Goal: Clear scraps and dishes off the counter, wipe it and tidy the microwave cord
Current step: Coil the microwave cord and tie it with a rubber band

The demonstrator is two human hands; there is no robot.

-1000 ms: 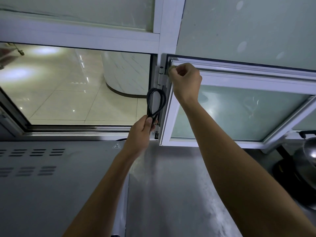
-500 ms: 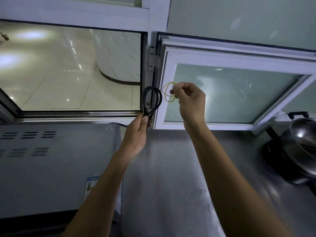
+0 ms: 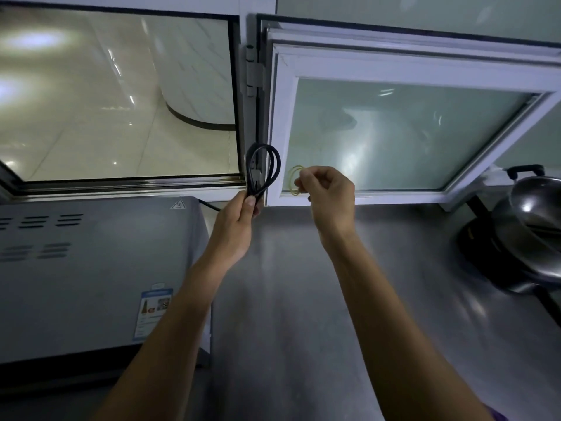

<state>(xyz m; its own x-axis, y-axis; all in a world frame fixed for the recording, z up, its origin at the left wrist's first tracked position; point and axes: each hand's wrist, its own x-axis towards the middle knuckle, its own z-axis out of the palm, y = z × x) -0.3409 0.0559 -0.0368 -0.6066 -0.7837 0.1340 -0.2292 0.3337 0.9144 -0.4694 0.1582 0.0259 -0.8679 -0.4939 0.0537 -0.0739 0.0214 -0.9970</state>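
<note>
The left hand is gripping a folded bundle of thin black microwave cord, thumb and curled fingers clamped on the lower end, with the loops sticking up in front of the white window frame. One strand is running from the hand back behind the grey metal microwave, which is sitting on the left of the grey steel counter. The right hand is holding a thin yellow rubber band, pinched between thumb and fingertips, the other fingers loosely curled. The band is hanging just beside the cord loops, not touching them. The step looks like binding the bundle, not yet started.

Risks from here:
- The band is thin and held by a small pinch, so stretching it over the loops one-handed could be making it snap or fly off, possibly out through the open window right behind.
- The left grip is covering only the bottom of the bundle, so the springy loops could be fanning apart if the thumb is easing off while the band goes on.
- Pulling the bundle could be tugging the strand behind the microwave.
- A dark metal wok is sitting at the far right, well apart, no issue.
</note>
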